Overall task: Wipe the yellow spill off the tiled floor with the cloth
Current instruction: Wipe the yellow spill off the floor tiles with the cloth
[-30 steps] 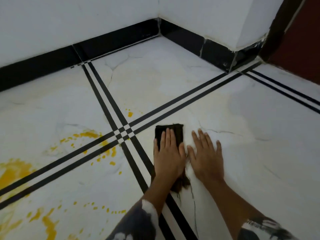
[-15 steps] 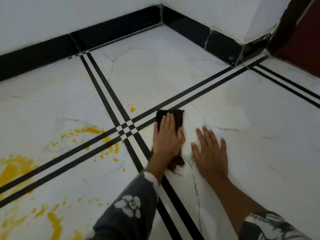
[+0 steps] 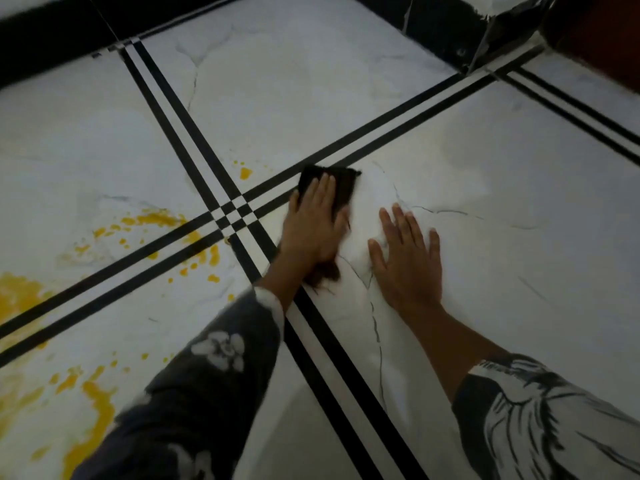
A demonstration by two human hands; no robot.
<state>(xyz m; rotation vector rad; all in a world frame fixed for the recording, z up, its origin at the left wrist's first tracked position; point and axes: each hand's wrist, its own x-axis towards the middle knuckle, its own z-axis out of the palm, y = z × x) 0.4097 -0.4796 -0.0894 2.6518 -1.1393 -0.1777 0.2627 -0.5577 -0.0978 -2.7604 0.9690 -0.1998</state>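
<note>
Yellow spill lies left of our left hand — fingers straight, pressing the dark cloth flat on the tiled floor; our right hand, fingers spread on bare tile, sits farther off.

Left hand lies flat on the dark cloth, pressing it to the tiled floor beside the black stripe crossing. Right hand rests flat, fingers spread, just beside it. Yellow spill lies left of the crossing, apart from the cloth.

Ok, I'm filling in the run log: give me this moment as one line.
left hand: flat on dark cloth | right hand: flat on floor tile | yellow spill: unwiped, left of cloth
</note>
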